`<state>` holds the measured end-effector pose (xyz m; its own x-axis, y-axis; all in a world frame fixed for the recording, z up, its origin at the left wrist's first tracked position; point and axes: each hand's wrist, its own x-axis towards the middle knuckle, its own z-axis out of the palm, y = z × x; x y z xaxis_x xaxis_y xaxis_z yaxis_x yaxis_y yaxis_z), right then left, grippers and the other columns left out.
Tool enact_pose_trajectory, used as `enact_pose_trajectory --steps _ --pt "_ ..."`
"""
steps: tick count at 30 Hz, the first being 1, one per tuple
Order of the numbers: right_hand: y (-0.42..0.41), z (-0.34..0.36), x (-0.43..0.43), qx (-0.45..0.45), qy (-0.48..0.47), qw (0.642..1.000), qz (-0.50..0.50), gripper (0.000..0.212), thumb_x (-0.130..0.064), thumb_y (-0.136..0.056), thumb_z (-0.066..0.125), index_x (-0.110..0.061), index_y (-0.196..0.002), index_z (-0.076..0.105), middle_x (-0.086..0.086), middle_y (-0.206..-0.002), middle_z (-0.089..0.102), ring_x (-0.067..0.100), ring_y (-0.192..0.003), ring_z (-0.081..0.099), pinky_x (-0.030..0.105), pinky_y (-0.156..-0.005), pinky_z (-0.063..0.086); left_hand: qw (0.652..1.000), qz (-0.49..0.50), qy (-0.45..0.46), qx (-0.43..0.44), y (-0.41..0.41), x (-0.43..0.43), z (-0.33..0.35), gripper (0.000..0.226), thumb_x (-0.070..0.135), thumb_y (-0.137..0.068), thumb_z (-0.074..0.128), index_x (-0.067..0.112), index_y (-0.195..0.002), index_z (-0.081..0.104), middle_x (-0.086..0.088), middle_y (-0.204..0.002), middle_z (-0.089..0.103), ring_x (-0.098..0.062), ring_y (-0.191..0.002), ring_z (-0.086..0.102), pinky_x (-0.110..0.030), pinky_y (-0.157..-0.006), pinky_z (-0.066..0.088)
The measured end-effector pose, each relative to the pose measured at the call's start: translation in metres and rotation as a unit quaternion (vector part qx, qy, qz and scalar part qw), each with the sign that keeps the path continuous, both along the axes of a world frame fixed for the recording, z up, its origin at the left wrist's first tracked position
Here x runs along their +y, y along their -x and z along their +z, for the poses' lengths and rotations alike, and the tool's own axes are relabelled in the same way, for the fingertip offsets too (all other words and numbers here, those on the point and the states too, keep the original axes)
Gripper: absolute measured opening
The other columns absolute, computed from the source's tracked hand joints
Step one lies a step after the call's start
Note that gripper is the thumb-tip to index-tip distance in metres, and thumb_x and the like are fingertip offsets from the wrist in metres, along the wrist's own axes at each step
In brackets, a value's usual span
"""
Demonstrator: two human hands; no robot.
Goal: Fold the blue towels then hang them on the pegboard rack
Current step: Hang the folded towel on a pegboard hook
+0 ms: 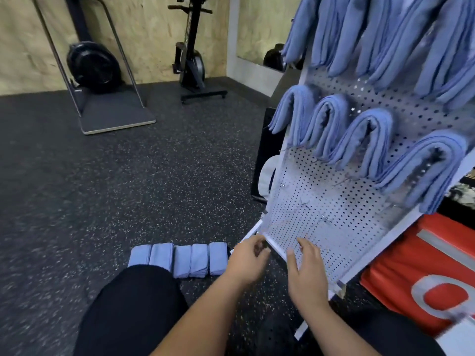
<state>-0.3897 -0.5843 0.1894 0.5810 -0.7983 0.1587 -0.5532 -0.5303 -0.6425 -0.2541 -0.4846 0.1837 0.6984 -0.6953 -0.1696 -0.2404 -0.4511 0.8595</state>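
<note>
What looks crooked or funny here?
The pegboard rack looks tilted, leaning right while the exercise bike stands straight; the wide lens may exaggerate it. The left hand and right hand are at its bottom edge. The folded towels on the floor lie in a neat row.

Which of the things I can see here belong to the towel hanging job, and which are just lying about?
For the job: folded blue towels on the floor; hung blue towels; pegboard rack.
Just lying about: exercise bike; fan-wheel machine; red bag beside the rack.
</note>
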Motion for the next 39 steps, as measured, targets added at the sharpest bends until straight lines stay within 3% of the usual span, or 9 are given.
enact_pose_trajectory --steps 6,18,21,25,33,39 --pt "-0.042 -0.051 0.020 0.106 -0.076 0.989 0.072 0.057 -0.051 -0.106 0.050 -0.021 -0.154 0.045 0.003 -0.149 0.048 0.022 -0.128 0.056 0.045 -0.104 0.052 0.987 0.065 -0.149 0.013 -0.045 0.060 -0.052 0.049 0.039 -0.104 0.057 0.022 -0.149 0.051 -0.005 -0.143 0.062 -0.028 -0.131 0.058 -0.038 -0.104 0.048" --pt "-0.134 -0.116 0.067 0.201 -0.142 0.954 0.173 0.055 -0.049 -0.106 0.053 -0.021 -0.153 0.045 0.006 -0.150 0.045 0.025 -0.127 0.059 0.043 -0.102 0.052 0.968 0.155 -0.178 0.083 -0.093 0.124 -0.115 0.054 0.041 -0.103 0.058 0.023 -0.153 0.049 -0.005 -0.148 0.059 -0.027 -0.136 0.056 -0.041 -0.113 0.046" --pt "-0.164 -0.130 0.076 0.222 -0.142 0.945 0.195 0.055 -0.048 -0.105 0.056 -0.022 -0.153 0.046 0.006 -0.147 0.046 0.026 -0.121 0.060 0.041 -0.098 0.051 0.958 0.191 -0.189 0.099 -0.111 0.143 -0.137 0.053 0.044 -0.099 0.058 0.028 -0.150 0.053 -0.003 -0.143 0.063 -0.027 -0.131 0.060 -0.041 -0.111 0.048" --pt "-0.206 -0.149 0.091 0.253 -0.137 0.929 0.232 0.056 -0.046 -0.106 0.055 -0.019 -0.154 0.043 0.008 -0.149 0.046 0.028 -0.128 0.055 0.041 -0.100 0.048 0.941 0.241 -0.210 0.114 -0.134 0.164 -0.162 0.050 0.044 -0.098 0.058 0.026 -0.145 0.056 -0.006 -0.139 0.063 -0.031 -0.127 0.061 -0.045 -0.108 0.051" --pt "-0.294 -0.197 0.117 0.293 -0.130 0.900 0.296 0.061 -0.042 -0.106 0.056 -0.017 -0.159 0.038 0.009 -0.158 0.042 0.028 -0.138 0.052 0.040 -0.110 0.043 0.917 0.304 -0.231 0.113 -0.184 0.178 -0.194 0.053 0.038 -0.104 0.056 0.023 -0.154 0.048 -0.008 -0.152 0.047 -0.033 -0.140 0.044 -0.041 -0.116 0.037" --pt "-0.349 -0.232 0.125 0.324 -0.100 0.875 0.345 0.062 -0.041 -0.105 0.057 -0.019 -0.159 0.036 0.009 -0.159 0.041 0.031 -0.143 0.045 0.043 -0.114 0.042 0.900 0.353 -0.233 0.108 -0.212 0.180 -0.226 0.057 0.039 -0.102 0.059 0.023 -0.155 0.046 -0.003 -0.156 0.043 -0.030 -0.140 0.040 -0.041 -0.115 0.038"
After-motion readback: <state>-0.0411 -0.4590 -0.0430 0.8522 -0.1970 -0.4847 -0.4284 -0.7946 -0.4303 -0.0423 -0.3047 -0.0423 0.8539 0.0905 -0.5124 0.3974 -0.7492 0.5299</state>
